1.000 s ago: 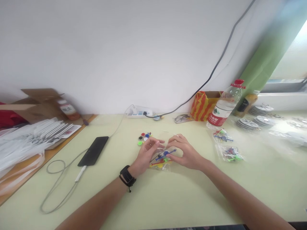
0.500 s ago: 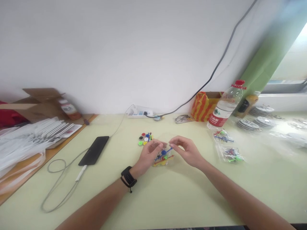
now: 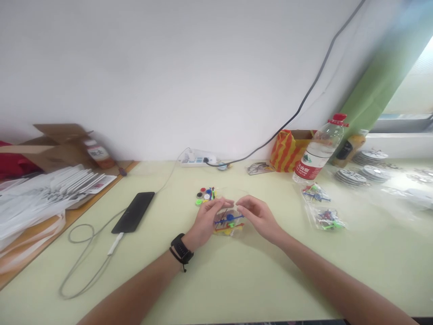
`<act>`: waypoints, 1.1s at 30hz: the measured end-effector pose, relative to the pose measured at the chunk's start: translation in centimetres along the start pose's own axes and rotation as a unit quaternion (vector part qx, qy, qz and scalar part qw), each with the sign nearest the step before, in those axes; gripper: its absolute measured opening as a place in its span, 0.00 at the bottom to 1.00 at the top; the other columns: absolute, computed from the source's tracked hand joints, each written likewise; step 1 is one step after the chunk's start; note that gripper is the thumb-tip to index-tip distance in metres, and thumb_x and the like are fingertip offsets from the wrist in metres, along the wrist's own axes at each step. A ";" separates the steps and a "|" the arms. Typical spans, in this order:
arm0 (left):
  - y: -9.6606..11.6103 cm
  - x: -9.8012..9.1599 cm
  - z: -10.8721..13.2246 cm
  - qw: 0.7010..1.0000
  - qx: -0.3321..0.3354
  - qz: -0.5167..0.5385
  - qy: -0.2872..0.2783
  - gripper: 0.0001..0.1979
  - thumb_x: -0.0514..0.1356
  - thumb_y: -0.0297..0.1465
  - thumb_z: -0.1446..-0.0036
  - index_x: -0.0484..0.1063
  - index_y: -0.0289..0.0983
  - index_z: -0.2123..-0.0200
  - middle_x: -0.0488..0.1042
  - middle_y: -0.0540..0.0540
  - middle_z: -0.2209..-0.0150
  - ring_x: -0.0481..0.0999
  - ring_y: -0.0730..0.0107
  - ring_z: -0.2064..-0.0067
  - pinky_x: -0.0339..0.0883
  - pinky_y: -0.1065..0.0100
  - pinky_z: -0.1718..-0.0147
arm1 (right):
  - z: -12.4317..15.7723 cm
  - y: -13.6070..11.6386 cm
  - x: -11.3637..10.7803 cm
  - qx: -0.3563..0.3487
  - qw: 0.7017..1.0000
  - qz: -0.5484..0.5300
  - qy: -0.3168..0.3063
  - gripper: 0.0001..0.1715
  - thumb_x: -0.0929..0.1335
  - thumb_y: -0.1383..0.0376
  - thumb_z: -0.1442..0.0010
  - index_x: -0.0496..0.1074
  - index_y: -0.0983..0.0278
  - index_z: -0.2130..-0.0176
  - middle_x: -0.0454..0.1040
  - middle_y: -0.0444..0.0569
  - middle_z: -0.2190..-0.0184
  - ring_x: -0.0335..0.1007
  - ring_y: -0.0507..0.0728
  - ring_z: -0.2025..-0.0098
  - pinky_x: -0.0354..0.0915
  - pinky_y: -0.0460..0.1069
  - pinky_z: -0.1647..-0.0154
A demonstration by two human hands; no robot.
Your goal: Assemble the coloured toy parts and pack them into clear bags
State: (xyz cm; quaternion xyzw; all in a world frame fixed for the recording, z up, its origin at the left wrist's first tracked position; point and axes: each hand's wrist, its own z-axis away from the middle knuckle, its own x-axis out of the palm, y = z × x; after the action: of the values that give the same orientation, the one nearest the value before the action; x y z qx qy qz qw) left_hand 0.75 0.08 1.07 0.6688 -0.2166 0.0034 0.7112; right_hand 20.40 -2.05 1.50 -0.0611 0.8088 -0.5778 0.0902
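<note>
A small clear plastic bag [image 3: 228, 222] of coloured toy parts, blue, red and yellow, rests on the pale green table [image 3: 237, 280] between my hands. My left hand [image 3: 207, 221], with a black band at the wrist, pinches the bag's top left edge. My right hand [image 3: 259, 217] pinches the top right edge, its fingers curled. Just beyond the hands lies a small cluster of loose coloured round pieces [image 3: 204, 195].
A black phone [image 3: 133, 211] on a grey cable [image 3: 84, 262] lies to the left. Two filled clear bags [image 3: 321, 205] lie to the right, by a water bottle [image 3: 320, 151]. A power strip [image 3: 198, 159] sits by the wall. White bags [image 3: 43, 192] pile at the left.
Both hands have drawn closer together over the bag, and the bag has been raised and held by its top edge. The rest of the table is unchanged.
</note>
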 end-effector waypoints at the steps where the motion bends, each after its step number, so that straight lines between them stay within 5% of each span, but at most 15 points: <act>1: 0.0 -0.1 -0.1 1.000 0.002 -0.006 0.003 0.17 0.66 0.44 0.40 0.83 0.34 0.64 0.80 0.38 0.50 0.78 0.56 0.48 0.74 0.61 0.52 | -0.1 -0.1 -0.1 0.004 1.000 -0.002 0.006 0.13 0.70 0.54 0.36 0.76 0.62 0.61 0.76 0.49 0.64 0.72 0.57 0.61 0.69 0.52 0.58; 6: 0.0 -1.2 -1.1 0.995 0.046 -0.072 0.052 0.15 0.72 0.38 0.46 0.84 0.37 0.58 0.82 0.41 0.58 0.79 0.64 0.57 0.72 0.65 0.54 | -0.5 0.1 -0.8 0.041 0.998 0.005 0.040 0.17 0.71 0.52 0.37 0.80 0.62 0.61 0.78 0.49 0.67 0.73 0.57 0.63 0.70 0.52 0.60; 14: 0.9 -2.4 -1.5 0.996 0.061 -0.067 0.000 0.07 0.71 0.33 0.46 0.81 0.36 0.67 0.77 0.47 0.73 0.68 0.76 0.74 0.61 0.71 0.73 | -1.0 1.4 -2.1 0.078 0.995 -0.054 0.045 0.16 0.74 0.56 0.42 0.83 0.60 0.56 0.79 0.49 0.67 0.71 0.56 0.65 0.68 0.52 0.62; 20: 1.1 -2.6 -1.6 0.998 0.052 -0.044 -0.011 0.07 0.67 0.29 0.46 0.83 0.35 0.64 0.78 0.44 0.69 0.69 0.74 0.72 0.63 0.69 0.71 | -1.2 2.5 -2.4 0.105 0.988 -0.114 0.023 0.11 0.73 0.60 0.44 0.84 0.61 0.63 0.78 0.49 0.69 0.70 0.56 0.65 0.66 0.51 0.62; 27: 0.4 -2.7 -1.8 0.994 0.085 -0.060 0.018 0.11 0.67 0.37 0.42 0.83 0.33 0.65 0.79 0.41 0.65 0.75 0.67 0.65 0.69 0.67 0.65 | -1.2 1.8 -2.2 0.055 0.995 -0.077 0.017 0.20 0.69 0.51 0.37 0.80 0.64 0.65 0.75 0.50 0.69 0.69 0.56 0.65 0.66 0.52 0.61; 33: 0.4 -2.6 -1.6 0.986 0.114 -0.118 0.029 0.21 0.73 0.34 0.49 0.80 0.38 0.51 0.78 0.46 0.65 0.76 0.68 0.62 0.70 0.69 0.64 | -1.1 1.4 -2.0 0.021 0.999 -0.037 0.024 0.22 0.75 0.52 0.42 0.74 0.60 0.53 0.70 0.44 0.70 0.68 0.55 0.66 0.68 0.51 0.61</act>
State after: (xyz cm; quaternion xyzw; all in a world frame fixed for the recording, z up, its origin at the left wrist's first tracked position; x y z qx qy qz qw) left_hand -1.21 2.42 0.60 0.7656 -0.1140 -0.0364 0.6321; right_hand 22.10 -0.16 0.73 -0.0756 0.7954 -0.5991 0.0509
